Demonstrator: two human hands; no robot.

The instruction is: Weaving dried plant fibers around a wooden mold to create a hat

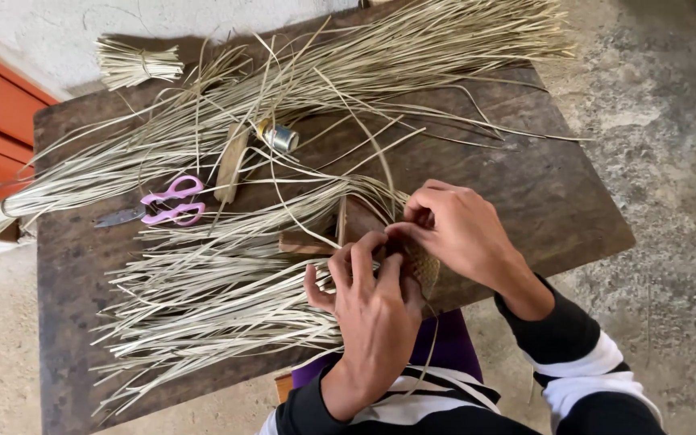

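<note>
Woven straw piece (424, 266), a small tan patch of tight plaiting, sits at the near edge of the dark wooden table (541, 193), wedged between the two hands and mostly covered by them. From the head camera, the left hand (372, 310) comes up from below with its back to the lens, fingers curled over the weaving's left side and pressing down on the loose ends there. The right hand (457, 229) reaches in from the right, its thumb and forefinger pinched shut on a strand just above the woven patch, touching the left hand's fingertips. Long pale straw strands (203, 306) fan out leftward from the weaving across the table, some hanging past its front edge. A second mass of straw (348, 64) sprawls over the far half of the table, ending in a tied bundle (134, 64) at the back left corner. Pink-handled scissors (163, 205) lie well left of the hands, and a small spool (279, 137) rests among the strands beyond them. Both sleeves are black with white stripes.
</note>
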